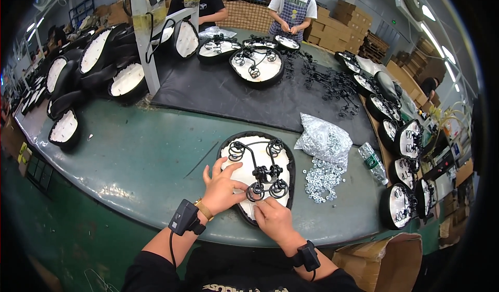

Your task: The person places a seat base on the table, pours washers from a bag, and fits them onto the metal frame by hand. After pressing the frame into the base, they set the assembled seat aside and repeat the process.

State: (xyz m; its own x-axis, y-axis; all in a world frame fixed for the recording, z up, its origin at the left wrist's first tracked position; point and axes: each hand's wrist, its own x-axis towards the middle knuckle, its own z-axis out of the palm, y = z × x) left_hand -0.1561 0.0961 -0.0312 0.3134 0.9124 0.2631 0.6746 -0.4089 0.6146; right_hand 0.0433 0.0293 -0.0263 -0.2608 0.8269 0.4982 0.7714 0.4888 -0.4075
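A seat point(237, 180) lies in front of me with its white underside up and a black padded rim around it. On it rests a black spring bracket point(254, 157) with round wire coils and a clamp in the middle. My left hand point(221, 190) reaches over the seat's left side, thumb and forefinger closed at the near-left coil point(254, 192), the other fingers spread over the white base. Close beside it, at the near edge of the same coil, the fingertips of my right hand point(275, 219) are pinched together. Whatever they hold is hidden.
Right of the seat lie loose metal nuts point(322, 180), a clear bag of nuts point(326, 141) and a plastic bottle point(373, 164). Finished-looking seats point(399, 207) line the right edge. Another seat point(257, 66) and loose brackets point(332, 81) occupy a black mat point(218, 97). A co-worker point(292, 14) stands across.
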